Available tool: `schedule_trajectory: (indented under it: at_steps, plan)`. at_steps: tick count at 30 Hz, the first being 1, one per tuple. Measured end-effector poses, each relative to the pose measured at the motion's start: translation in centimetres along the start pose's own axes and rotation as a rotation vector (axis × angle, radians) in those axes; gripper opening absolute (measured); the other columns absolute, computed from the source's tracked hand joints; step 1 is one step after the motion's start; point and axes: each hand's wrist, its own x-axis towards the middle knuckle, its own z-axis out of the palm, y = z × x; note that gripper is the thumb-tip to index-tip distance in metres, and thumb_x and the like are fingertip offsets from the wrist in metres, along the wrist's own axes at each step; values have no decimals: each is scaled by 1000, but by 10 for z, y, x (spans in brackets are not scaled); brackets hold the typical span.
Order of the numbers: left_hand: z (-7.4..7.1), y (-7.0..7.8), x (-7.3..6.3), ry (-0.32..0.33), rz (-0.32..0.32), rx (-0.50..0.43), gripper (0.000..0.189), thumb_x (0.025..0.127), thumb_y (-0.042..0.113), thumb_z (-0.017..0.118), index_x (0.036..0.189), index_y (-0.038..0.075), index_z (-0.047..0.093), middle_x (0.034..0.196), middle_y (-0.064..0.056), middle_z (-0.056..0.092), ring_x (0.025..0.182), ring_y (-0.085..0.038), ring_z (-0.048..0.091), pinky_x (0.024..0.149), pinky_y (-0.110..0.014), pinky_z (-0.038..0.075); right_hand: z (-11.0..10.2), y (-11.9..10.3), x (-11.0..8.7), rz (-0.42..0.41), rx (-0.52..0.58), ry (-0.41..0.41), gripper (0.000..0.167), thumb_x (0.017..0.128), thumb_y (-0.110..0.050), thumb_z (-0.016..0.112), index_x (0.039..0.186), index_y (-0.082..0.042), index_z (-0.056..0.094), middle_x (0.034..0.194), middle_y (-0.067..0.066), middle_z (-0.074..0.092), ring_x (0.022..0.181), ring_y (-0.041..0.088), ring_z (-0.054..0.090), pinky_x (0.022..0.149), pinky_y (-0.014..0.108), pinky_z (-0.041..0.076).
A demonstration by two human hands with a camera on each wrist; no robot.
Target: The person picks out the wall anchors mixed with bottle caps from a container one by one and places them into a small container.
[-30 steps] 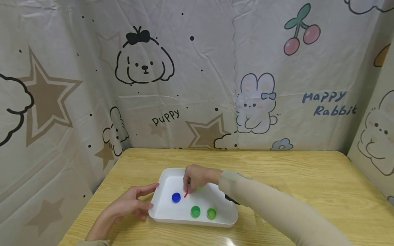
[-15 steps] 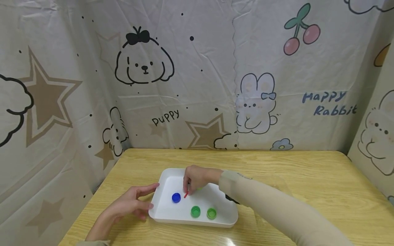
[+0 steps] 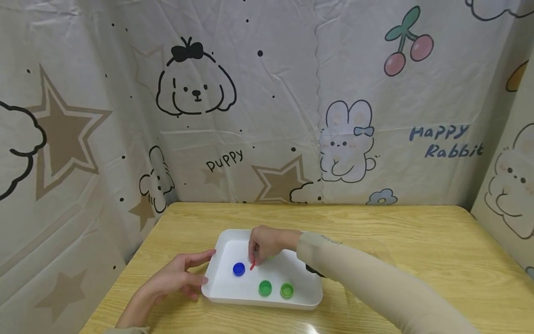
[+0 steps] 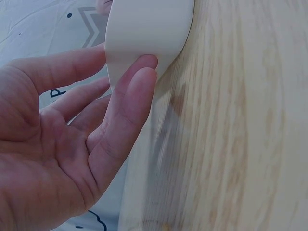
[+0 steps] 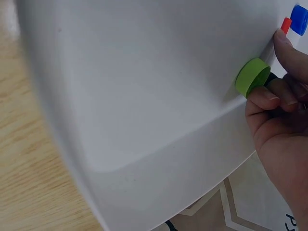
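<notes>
In the head view, a white tray (image 3: 233,297) stands on the table. My left hand (image 3: 175,276) touches its left side with fairly straight fingers; in the left wrist view, fingertips (image 4: 147,65) lie against the outer wall. My right hand (image 3: 264,243) reaches down into the tray and pinches a thin red stick-like piece (image 3: 252,266), most of it hidden by the fingers. By its curled fingers is a light green round cap (image 5: 252,77); whether they hold it is unclear. A blue cap (image 3: 238,269) lies left of the red piece.
Towards the tray's front lie a dark green cap (image 3: 264,288) and another light green cap (image 3: 287,291). The wooden table (image 3: 417,250) extends right of the tray. A printed cloth (image 3: 267,102) hangs behind and at both sides.
</notes>
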Motion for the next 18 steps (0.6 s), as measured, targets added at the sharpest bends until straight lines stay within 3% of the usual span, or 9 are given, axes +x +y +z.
schedule_trajectory:
  at_steps: [8, 18]
  plan:
    - [1, 0, -1, -2, 4, 7, 79, 92, 3, 77, 160, -2, 38, 164, -35, 25, 76, -36, 70, 64, -46, 65, -4, 7, -2, -59, 11, -1, 16, 87, 1, 85, 82, -14, 82, 76, -11, 68, 70, 5, 51, 62, 17, 44]
    - [1, 2, -1, -5, 7, 18, 80, 92, 4, 78, 161, -3, 37, 164, -35, 24, 78, -35, 71, 65, -46, 65, -15, 2, -20, -38, 31, 4, 17, 91, -2, 83, 83, -17, 82, 70, -7, 61, 65, 7, 46, 59, 19, 39]
